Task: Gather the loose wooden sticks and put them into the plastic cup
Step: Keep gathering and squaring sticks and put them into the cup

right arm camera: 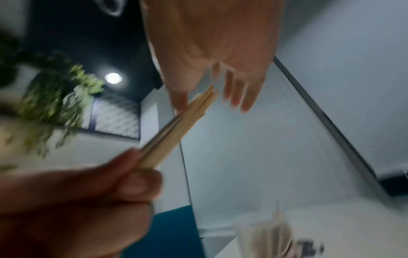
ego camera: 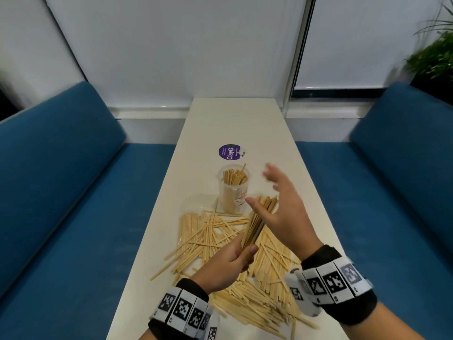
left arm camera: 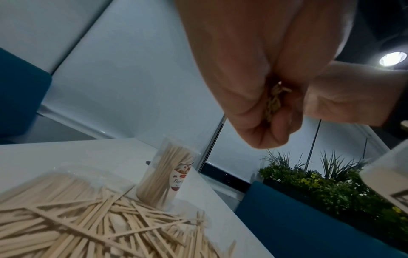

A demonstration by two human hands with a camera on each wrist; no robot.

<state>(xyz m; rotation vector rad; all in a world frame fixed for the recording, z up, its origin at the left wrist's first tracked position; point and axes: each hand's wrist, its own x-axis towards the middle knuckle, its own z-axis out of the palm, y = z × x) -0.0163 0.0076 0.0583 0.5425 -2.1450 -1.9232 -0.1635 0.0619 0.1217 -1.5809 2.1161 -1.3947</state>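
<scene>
Curled fingers and thumb of the left hand (ego camera: 226,262) clamp the lower end of a bundle of sticks (ego camera: 257,220), while the right hand (ego camera: 282,202) is spread, fingers straight, its thumb touching the bundle's upper part and its blurred fingers reaching past toward the plastic cup (ego camera: 234,190). The sticks are thin, flat, pale wooden strips of even length; the held bundle slants up and to the right from the left fist, its top ends fanning slightly beside the right palm. Below both hands a loose pile of sticks (ego camera: 220,241) lies criss-crossed on the white table (ego camera: 282,133), reaching the foot of the cup. The cup is clear plastic with a printed label, stands upright just beyond the bundle's tips, and is already packed with upright sticks. Only the head view shows both hands and the pile's full spread. From the left wrist, the bundle's butt ends (left arm camera: 274,97) show between the closed fingers, and the cup's label is legible as a picture. From the right wrist, blurred, the bundle's tips meet the open palm.
</scene>
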